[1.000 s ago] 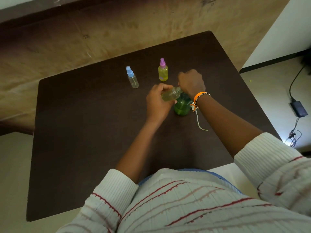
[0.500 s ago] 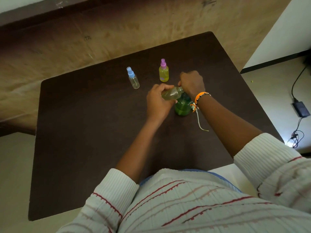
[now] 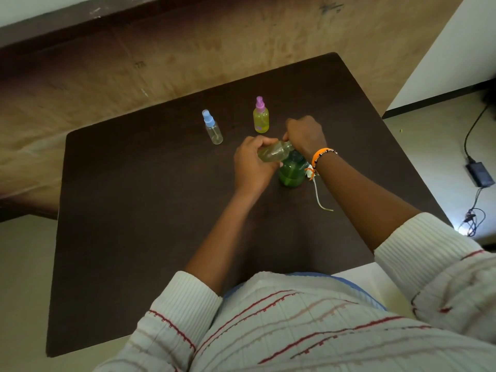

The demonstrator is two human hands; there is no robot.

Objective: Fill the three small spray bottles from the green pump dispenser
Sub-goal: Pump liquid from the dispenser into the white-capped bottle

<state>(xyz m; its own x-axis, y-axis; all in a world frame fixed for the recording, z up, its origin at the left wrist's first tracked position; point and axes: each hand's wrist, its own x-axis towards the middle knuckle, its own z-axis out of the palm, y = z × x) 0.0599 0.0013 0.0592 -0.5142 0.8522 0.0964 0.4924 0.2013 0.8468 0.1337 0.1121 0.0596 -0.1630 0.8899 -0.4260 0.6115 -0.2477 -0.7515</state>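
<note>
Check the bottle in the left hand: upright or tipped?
Tipped. The left hand grips the small bottle lying nearly sideways, its neck toward the right hand above the green pump dispenser.

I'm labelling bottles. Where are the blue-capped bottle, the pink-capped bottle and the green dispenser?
blue-capped bottle (image 3: 214, 131): head view, on its clear body.
pink-capped bottle (image 3: 261, 120): head view, on its yellow body.
green dispenser (image 3: 291, 171): head view, on its green body between the wrists.

green pump dispenser (image 3: 291, 170) upright, mid-table | tilted uncapped bottle (image 3: 273, 151) — yellowish — above it | blue-capped bottle (image 3: 213, 128), pink-capped bottle (image 3: 261, 116) upright behind
</note>
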